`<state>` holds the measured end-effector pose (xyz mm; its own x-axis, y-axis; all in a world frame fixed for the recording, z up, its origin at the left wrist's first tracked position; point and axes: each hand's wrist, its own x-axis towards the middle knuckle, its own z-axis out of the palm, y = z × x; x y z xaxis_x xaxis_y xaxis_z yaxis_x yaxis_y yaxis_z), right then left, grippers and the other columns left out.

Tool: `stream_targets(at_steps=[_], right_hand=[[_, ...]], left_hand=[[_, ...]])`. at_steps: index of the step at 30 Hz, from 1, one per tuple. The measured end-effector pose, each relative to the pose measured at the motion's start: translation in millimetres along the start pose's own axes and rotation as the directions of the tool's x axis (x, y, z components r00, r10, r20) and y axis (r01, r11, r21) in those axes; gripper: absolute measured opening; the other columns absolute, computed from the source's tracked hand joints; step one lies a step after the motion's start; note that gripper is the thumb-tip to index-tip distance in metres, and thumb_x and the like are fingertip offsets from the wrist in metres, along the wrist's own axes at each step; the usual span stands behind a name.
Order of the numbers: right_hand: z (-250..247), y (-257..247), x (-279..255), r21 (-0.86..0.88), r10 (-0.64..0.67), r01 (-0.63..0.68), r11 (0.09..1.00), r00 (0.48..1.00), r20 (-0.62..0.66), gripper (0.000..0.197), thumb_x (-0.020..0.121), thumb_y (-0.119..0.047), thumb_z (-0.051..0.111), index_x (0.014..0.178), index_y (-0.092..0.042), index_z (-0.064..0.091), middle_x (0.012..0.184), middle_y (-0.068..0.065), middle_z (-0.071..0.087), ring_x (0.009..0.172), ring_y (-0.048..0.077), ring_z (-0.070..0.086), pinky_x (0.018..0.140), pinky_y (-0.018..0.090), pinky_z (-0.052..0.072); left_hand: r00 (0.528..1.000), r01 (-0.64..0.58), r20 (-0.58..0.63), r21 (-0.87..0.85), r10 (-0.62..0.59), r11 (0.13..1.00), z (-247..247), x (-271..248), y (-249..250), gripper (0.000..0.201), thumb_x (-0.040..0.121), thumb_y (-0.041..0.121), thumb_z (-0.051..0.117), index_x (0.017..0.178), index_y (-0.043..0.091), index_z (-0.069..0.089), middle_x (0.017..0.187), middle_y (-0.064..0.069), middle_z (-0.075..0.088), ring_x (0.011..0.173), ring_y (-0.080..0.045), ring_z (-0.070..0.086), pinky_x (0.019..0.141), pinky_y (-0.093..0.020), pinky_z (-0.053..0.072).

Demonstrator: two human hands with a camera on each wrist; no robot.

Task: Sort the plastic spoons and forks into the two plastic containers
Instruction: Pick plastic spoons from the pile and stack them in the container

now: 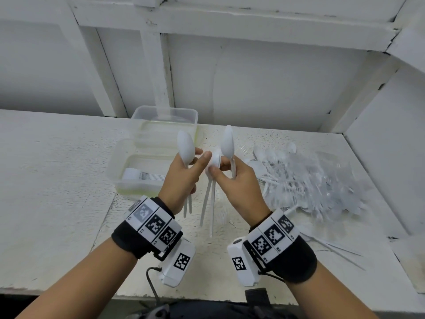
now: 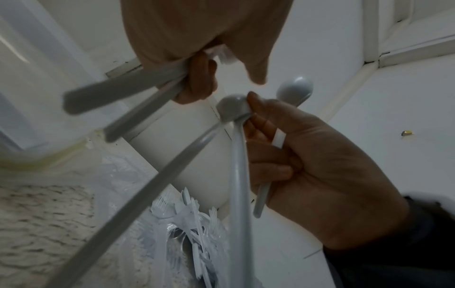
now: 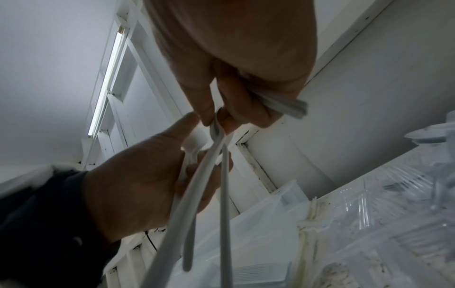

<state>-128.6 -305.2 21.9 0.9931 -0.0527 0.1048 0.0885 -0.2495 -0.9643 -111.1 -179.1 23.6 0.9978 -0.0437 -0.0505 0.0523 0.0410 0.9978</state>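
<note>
Both hands are raised over the table, each holding white plastic spoons. My left hand (image 1: 195,161) grips spoons (image 1: 185,146) with bowls up and handles hanging below the palm; its thumb touches a nested pair of spoons (image 1: 213,161). My right hand (image 1: 218,170) pinches that pair by the bowls, their handles (image 1: 207,203) dangling, and also holds one upright spoon (image 1: 227,141). In the left wrist view the right hand (image 2: 320,165) pinches the pair (image 2: 231,107). The near clear container (image 1: 115,166) holds a stack of forks (image 1: 142,174); the far container (image 1: 165,113) stands behind it.
A big pile of mixed clear and white cutlery (image 1: 310,180) lies on plastic wrap right of my hands. A few loose pieces (image 1: 338,249) lie near the table's right front. A white wall runs along the back and the right side.
</note>
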Motion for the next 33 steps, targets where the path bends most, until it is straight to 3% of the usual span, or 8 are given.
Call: stream_targets(at_steps=[3,5,7,9,14,20,27,33], right_hand=[[-7,1,1,0.012,0.000,0.000,1.000,1.000,-0.023,0.004,0.087,-0.019,0.064,0.086,-0.016,0.061,0.083,-0.009,0.064,0.079,-0.004,0.058,0.073,0.005,0.042],[-11,1,0,0.036,-0.002,0.003,0.999,1.000,-0.028,0.008,0.087,-0.017,0.064,0.083,-0.023,0.060,0.083,-0.012,0.063,0.077,-0.008,0.057,0.071,0.001,0.040],[-14,2,1,0.052,-0.002,0.004,0.999,1.000,-0.031,0.011,0.087,-0.017,0.064,0.082,-0.025,0.059,0.083,-0.014,0.063,0.078,-0.010,0.057,0.072,0.001,0.041],[-15,2,0,0.068,-0.001,0.004,0.998,0.999,-0.035,0.006,0.086,-0.017,0.064,0.085,-0.022,0.061,0.083,-0.013,0.064,0.079,-0.008,0.058,0.075,0.004,0.043],[-15,-1,-3,0.094,-0.041,0.045,0.995,0.998,-0.047,0.004,0.086,-0.016,0.065,0.088,-0.017,0.062,0.083,-0.011,0.065,0.080,-0.005,0.059,0.075,0.004,0.042],[-11,-2,-6,0.017,-0.067,0.068,0.998,0.997,-0.041,0.008,0.086,-0.019,0.065,0.083,-0.023,0.059,0.081,-0.009,0.064,0.079,-0.002,0.058,0.071,0.004,0.041],[-7,1,-4,-0.026,-0.058,0.056,0.998,0.996,-0.064,0.007,0.085,-0.020,0.065,0.086,-0.016,0.059,0.077,-0.012,0.062,0.075,-0.002,0.057,0.068,0.006,0.041],[-1,6,-1,-0.071,-0.048,0.043,0.997,0.997,-0.069,0.010,0.085,-0.024,0.065,0.081,-0.019,0.058,0.077,-0.009,0.062,0.074,0.000,0.058,0.065,0.008,0.042]], left_hand=[[0.992,0.124,-0.026,-0.037,-0.125,0.992,-3,0,-1,0.066,0.071,0.075,0.027,0.093,0.019,0.054,0.068,0.007,0.047,0.045,-0.004,0.027,0.039,-0.018,0.020],[0.982,0.189,-0.005,-0.095,-0.190,0.977,-6,1,-2,0.069,0.087,0.068,0.016,0.091,0.015,0.060,0.059,0.008,0.046,0.045,-0.005,0.026,0.040,-0.019,0.018],[0.981,0.191,-0.002,-0.050,-0.192,0.980,-6,0,-2,0.045,0.099,0.038,0.027,0.085,0.012,0.060,0.055,0.007,0.042,0.047,-0.008,0.026,0.042,-0.019,0.020],[0.984,0.175,0.003,0.025,-0.176,0.984,-5,-1,-3,0.029,0.097,0.019,0.036,0.078,0.010,0.055,0.058,0.004,0.040,0.052,-0.010,0.030,0.046,-0.021,0.025],[0.988,0.146,0.041,0.056,-0.149,0.988,-3,-5,-5,0.022,0.098,0.021,0.043,0.086,0.008,0.057,0.062,0.003,0.063,0.053,-0.010,0.056,0.055,-0.024,0.045],[0.991,0.119,-0.063,0.074,-0.115,0.990,2,-5,-8,0.009,0.093,0.015,0.053,0.092,0.007,0.054,0.063,0.003,0.062,0.049,-0.008,0.052,0.053,-0.024,0.041],[0.995,0.066,-0.084,0.103,-0.058,0.993,5,-7,-7,0.013,0.091,0.007,0.050,0.102,0.009,0.043,0.075,-0.003,0.064,0.053,-0.008,0.056,0.056,-0.023,0.046],[0.999,-0.021,-0.043,0.220,0.031,0.975,10,-6,-9,0.017,0.096,0.012,0.044,0.108,0.014,0.056,0.082,-0.001,0.065,0.066,-0.007,0.061,0.063,-0.024,0.052]])
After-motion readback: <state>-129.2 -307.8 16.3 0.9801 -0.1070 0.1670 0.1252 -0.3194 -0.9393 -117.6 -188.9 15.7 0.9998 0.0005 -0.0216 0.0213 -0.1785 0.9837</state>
